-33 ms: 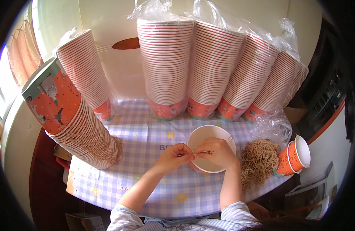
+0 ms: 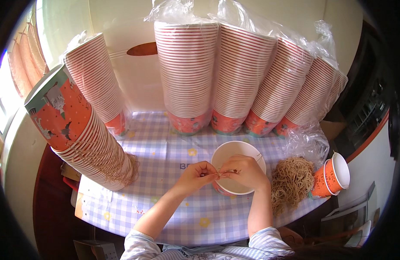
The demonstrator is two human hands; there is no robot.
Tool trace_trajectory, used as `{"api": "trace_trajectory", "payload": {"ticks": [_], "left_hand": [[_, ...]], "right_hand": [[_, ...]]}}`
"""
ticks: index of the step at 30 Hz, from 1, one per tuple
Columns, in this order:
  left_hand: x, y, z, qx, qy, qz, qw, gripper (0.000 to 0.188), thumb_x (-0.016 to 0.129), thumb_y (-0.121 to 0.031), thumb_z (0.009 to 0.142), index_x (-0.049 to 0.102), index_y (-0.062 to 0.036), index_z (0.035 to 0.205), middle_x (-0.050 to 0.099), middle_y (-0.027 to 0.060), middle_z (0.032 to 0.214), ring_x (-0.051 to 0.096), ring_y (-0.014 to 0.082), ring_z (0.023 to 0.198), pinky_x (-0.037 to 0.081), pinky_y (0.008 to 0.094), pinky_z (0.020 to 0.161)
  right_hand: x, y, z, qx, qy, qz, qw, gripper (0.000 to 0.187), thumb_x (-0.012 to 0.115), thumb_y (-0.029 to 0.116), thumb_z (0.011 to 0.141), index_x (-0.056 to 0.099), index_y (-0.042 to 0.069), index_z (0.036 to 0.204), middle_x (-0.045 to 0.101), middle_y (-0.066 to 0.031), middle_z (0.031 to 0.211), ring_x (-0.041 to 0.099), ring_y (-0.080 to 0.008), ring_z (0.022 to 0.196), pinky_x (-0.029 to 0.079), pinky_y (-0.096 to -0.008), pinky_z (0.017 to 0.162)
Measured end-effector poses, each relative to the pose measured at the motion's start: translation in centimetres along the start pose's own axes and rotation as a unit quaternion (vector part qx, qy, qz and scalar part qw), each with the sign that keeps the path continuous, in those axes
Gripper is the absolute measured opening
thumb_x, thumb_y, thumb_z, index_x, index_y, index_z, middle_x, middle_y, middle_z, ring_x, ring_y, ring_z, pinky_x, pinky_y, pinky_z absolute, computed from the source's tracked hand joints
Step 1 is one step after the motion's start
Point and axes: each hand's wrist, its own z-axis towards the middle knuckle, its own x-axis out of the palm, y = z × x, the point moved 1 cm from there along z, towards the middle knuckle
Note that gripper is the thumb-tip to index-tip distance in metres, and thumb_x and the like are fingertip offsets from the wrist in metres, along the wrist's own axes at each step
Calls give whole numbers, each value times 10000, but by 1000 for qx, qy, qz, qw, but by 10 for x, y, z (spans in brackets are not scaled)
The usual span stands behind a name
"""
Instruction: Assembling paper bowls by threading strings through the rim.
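Note:
Over the near side of a white-lined paper bucket (image 2: 230, 148), my two hands meet fingertip to fingertip. The fingers of my left hand (image 2: 196, 177) are closed in a pinch on thin tan twine (image 2: 220, 174). My right hand (image 2: 246, 170) pinches the same twine just beside it, partly covering the bucket's opening. A short strand shows at the bucket's far right rim. To the right of my right hand lies a tangled heap of tan twine (image 2: 293, 180).
Tall stacks of nested paper buckets in clear plastic (image 2: 187, 69) line the back. At left, an unwrapped bucket stack (image 2: 61, 117) has twine loops draped over it. Tilted orange buckets (image 2: 324, 180) sit by the right edge. A checked cloth (image 2: 165, 147) covers the table.

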Motion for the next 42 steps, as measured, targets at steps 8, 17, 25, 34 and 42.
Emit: {"api": "trace_trajectory", "payload": {"ticks": [8, 17, 25, 34, 42], "left_hand": [[2, -1, -1, -9, -20, 17, 1000, 90, 612, -64, 813, 570, -11, 872, 607, 23, 804, 551, 60, 724, 425, 188, 619], [5, 1, -2, 20, -40, 42, 998, 85, 609, -67, 811, 590, -7, 869, 593, -12, 775, 516, 29, 680, 424, 182, 600], [5, -1, -3, 17, -44, 64, 997, 91, 589, -13, 805, 590, 15, 892, 610, 24, 832, 550, 53, 726, 442, 185, 642], [7, 0, -5, 55, -56, 84, 993, 121, 582, -54, 819, 587, 1, 927, 603, 14, 800, 537, 44, 706, 454, 197, 635], [10, -3, -8, 75, -92, 120, 986, 102, 583, -58, 825, 562, 2, 904, 613, 26, 799, 563, 51, 730, 472, 207, 656]], "right_hand": [[-1, 2, 0, -18, 15, 37, 999, 93, 678, 31, 656, 646, 46, 742, 614, -64, 711, 596, -214, 679, 466, -306, 602], [1, 5, -1, 28, 26, 22, 999, 105, 709, 101, 676, 651, 46, 745, 613, -53, 710, 573, -188, 641, 451, -282, 562], [3, 5, -2, 49, 8, 15, 999, 104, 707, 99, 672, 631, 46, 721, 600, -44, 685, 560, -169, 605, 440, -277, 524], [6, 7, 0, 91, -2, 18, 996, 171, 700, 94, 668, 603, 51, 801, 587, -30, 704, 519, -123, 561, 430, -253, 509], [12, 12, 3, 98, -39, 44, 993, 216, 682, 68, 675, 620, 63, 882, 597, -36, 800, 514, -105, 558, 426, -242, 500]]}}
